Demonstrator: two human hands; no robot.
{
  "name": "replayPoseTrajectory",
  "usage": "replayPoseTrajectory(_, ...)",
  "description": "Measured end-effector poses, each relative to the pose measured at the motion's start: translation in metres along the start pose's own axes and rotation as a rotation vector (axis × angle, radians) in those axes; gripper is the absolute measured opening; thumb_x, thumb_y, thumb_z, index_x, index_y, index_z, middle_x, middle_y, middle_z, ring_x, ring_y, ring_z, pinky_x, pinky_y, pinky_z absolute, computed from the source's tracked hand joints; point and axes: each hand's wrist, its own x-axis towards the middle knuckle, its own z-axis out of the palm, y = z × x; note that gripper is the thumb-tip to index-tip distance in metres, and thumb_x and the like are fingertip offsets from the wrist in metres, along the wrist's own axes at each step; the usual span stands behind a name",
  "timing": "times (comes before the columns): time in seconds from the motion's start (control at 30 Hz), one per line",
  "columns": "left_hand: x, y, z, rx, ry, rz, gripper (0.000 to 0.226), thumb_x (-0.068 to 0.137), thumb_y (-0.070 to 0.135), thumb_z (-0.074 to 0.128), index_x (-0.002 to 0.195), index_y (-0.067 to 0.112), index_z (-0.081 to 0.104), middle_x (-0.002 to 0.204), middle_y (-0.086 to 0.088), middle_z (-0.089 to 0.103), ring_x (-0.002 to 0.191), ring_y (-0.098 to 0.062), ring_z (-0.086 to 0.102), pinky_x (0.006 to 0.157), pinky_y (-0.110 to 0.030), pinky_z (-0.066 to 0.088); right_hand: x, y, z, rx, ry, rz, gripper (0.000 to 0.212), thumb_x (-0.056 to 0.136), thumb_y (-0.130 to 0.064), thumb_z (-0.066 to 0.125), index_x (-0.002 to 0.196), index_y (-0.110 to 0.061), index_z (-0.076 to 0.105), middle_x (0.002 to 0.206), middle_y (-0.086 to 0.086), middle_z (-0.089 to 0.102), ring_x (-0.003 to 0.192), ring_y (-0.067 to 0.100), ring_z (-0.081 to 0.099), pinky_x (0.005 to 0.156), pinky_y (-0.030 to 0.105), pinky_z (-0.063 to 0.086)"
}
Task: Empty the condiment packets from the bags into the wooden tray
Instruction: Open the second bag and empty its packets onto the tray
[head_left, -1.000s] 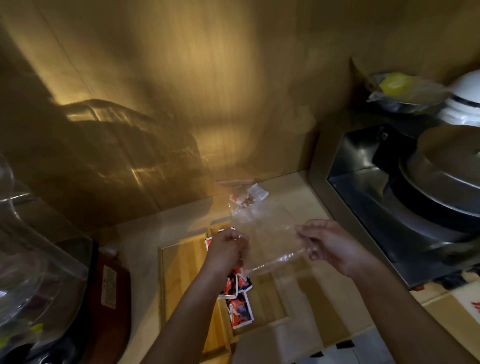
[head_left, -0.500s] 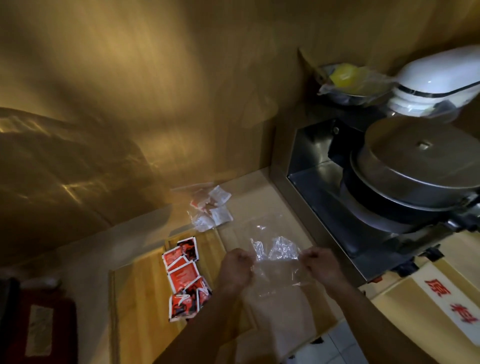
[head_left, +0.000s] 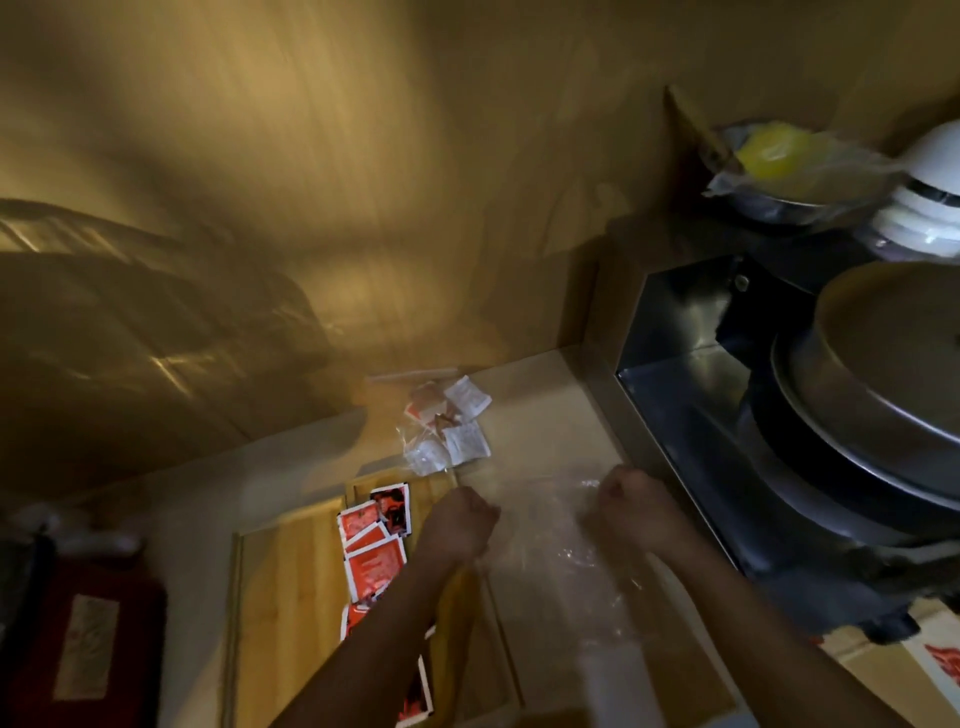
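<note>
Counter right edge bare; left hand, right hand fisted on clear bag.

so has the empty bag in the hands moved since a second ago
Yes. The empty bag has come down from above the wooden tray to the counter, right of the tray.

One head-worn wide-angle camera looks steeply down and forward at the counter from close above, facing the wooden wall, with both forearms entering from the bottom edge.
</note>
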Motion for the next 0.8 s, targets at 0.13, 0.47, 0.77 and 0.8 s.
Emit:
replayPoseTrajectory(0.13, 0.012, 0.006, -0.042, -0.025, 0.074, -0.007, 0.03, 0.086, 0.015, 0.054, 0.056, 0.014, 0.051, 0.077, -0.024, 0.064, 0.06, -0.025, 0.056, 0.061, -0.035, 0.047, 0.032, -0.044, 0.002, 0.106, -0.081, -0.072, 0.012, 0.077, -0.01, 0.059, 0.067, -0.015, 0.058, 0.072, 0.003, 0.061, 0.08, 0.026, 0.061, 0.074, 0.037, 0.051)
replayPoseTrajectory(0.47, 0.061, -0.005, -0.091, -0.205, 0.365, -0.127, 0.051, 0.086, 0.037, 0.06, 0.126, 0.007, 0.048, 0.127, -0.017, 0.058, 0.113, -0.032, 0.058, 0.094, -0.037, 0.048, 0.096, -0.126, 0.051, 0.302, -0.177, -0.156, 0.018, 0.086, -0.016, 0.054, 0.099, -0.006, 0.063, 0.092, 0.005, 0.06, 0.09, 0.019, 0.057, 0.065, 0.025, 0.039)
replayPoseTrajectory(0.77, 0.097, -0.016, -0.085, -0.81, 0.207, -0.294, 0.045, 0.079, 0.017, 0.071, 0.114, 0.006, 0.045, 0.108, -0.021, 0.066, 0.089, -0.03, 0.065, 0.073, -0.036, 0.053, 0.125, -0.139, 0.099, 0.656, -0.324, 0.15, 0.007, 0.077, -0.014, 0.07, 0.076, -0.008, 0.066, 0.078, 0.012, 0.071, 0.067, 0.018, 0.067, 0.066, 0.033, 0.054)
replayPoseTrajectory(0.8, 0.1, -0.019, -0.082, -0.842, 0.18, -0.291, 0.04, 0.078, 0.009, 0.069, 0.113, 0.003, 0.05, 0.099, -0.02, 0.069, 0.081, -0.028, 0.067, 0.069, -0.034, 0.053, 0.123, -0.14, 0.098, 0.724, -0.382, 0.2, 0.005, 0.076, -0.007, 0.068, 0.074, -0.004, 0.066, 0.074, 0.012, 0.07, 0.065, 0.021, 0.066, 0.063, 0.033, 0.052)
